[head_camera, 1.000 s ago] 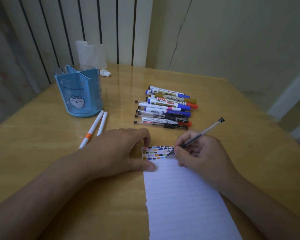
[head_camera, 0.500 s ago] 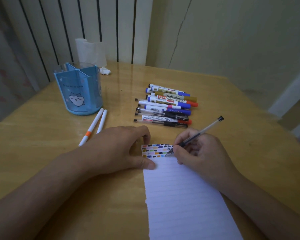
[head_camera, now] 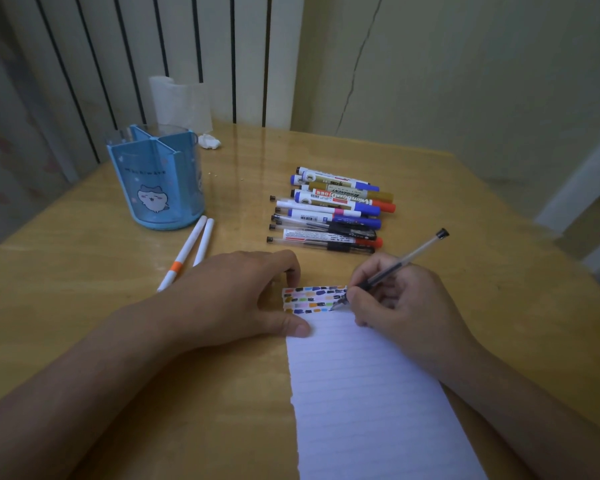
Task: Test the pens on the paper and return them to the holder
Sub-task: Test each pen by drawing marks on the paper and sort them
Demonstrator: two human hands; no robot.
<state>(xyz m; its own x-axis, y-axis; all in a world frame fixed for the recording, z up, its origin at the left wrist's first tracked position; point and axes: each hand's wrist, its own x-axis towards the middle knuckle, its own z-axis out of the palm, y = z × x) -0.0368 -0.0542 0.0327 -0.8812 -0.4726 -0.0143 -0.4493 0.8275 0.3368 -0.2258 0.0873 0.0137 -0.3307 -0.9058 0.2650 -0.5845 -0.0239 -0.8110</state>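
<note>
A lined white paper (head_camera: 368, 393) lies on the wooden table, with rows of coloured test marks (head_camera: 312, 299) along its top edge. My right hand (head_camera: 399, 303) grips a clear black gel pen (head_camera: 406, 259), its tip touching the paper at the right end of the marks. My left hand (head_camera: 236, 299) rests flat beside the paper's top left corner, thumb and forefinger on its edge. A blue divided pen holder (head_camera: 156, 181) stands at the back left. Several pens and markers (head_camera: 333, 211) lie in a row behind the paper. Two white pens (head_camera: 194, 247) lie in front of the holder.
A roll of white tissue (head_camera: 177, 102) and a crumpled tissue piece (head_camera: 208, 142) sit behind the holder near the wall. The table (head_camera: 66, 271) ends at the right, where the floor drops away.
The pen tip has moved a little down along the right end of the marks. My left hand has stayed in place on the paper.
</note>
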